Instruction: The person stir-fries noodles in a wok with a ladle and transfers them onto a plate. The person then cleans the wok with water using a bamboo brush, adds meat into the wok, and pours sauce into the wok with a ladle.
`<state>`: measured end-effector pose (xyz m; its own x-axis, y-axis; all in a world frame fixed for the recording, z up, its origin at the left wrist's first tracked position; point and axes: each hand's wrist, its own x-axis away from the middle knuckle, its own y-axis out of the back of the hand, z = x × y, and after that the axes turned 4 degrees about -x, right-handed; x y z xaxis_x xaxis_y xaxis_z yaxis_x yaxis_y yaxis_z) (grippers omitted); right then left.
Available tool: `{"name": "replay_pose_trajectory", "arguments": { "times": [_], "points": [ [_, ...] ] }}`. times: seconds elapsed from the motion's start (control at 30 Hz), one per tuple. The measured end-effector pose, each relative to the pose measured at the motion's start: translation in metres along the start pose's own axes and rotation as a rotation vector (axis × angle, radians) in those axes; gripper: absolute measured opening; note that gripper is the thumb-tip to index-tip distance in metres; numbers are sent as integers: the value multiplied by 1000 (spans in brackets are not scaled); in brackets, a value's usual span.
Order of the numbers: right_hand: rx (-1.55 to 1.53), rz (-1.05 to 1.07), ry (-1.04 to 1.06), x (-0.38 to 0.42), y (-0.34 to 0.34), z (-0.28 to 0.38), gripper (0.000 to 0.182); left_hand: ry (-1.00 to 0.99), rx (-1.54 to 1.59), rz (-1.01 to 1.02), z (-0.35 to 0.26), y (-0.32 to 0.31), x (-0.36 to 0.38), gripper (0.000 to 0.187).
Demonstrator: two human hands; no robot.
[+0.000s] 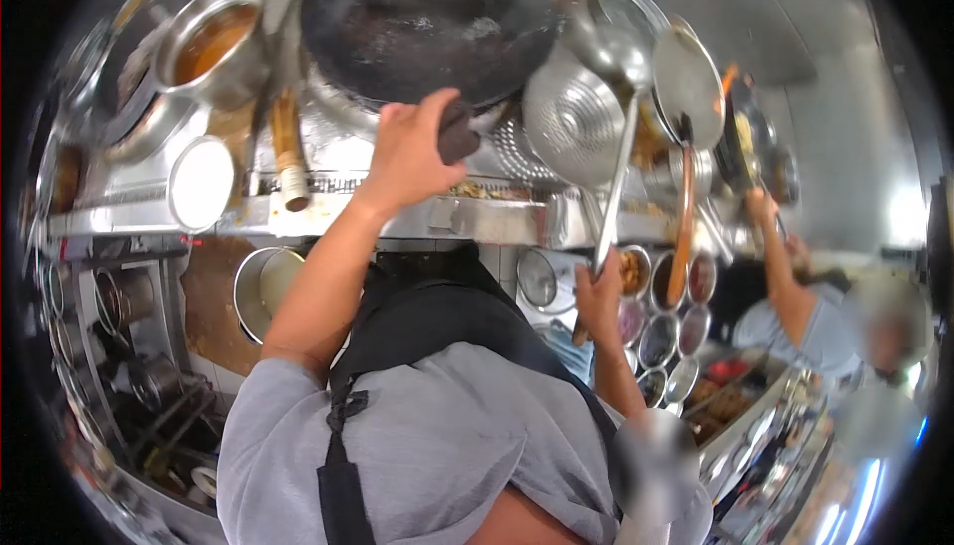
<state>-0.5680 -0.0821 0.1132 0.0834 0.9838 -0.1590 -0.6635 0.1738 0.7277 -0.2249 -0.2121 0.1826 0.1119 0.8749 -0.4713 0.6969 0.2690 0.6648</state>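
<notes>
My left hand is at the near rim of a large black wok, closed around a dark, block-like pad. Whether that pad is a folded cloth or a covered wok handle, I cannot tell. The wok's surface looks dark and wet, with light glints and haze. In my right hand is the long handle of a metal ladle, its bowl raised away from me, right of the wok. A perforated metal strainer lies beside the ladle, and a round mesh skimmer overlaps it from the right.
A pot of orange-brown liquid, a white bowl and a bamboo brush stand left on the steel counter. Several ingredient tins are at lower right. A co-worker's arm reaches over a pan at far right.
</notes>
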Motion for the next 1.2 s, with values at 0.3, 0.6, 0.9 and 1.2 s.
{"name": "replay_pose_trajectory", "arguments": {
  "times": [0.3,0.6,0.9,1.2],
  "points": [
    [250,84,-115,61,-21,-10,68,-1,39,55,3,3,3,69],
    [-164,452,576,-92,-80,205,48,639,941,-10,13,33,138,61],
    [390,1035,369,-106,-326,312,95,990,1189,-363,5,74,233,59],
    [-675,1126,-229,-108,-213,294,97,1003,1272,-262,39,89,229,57]
  ]
}}
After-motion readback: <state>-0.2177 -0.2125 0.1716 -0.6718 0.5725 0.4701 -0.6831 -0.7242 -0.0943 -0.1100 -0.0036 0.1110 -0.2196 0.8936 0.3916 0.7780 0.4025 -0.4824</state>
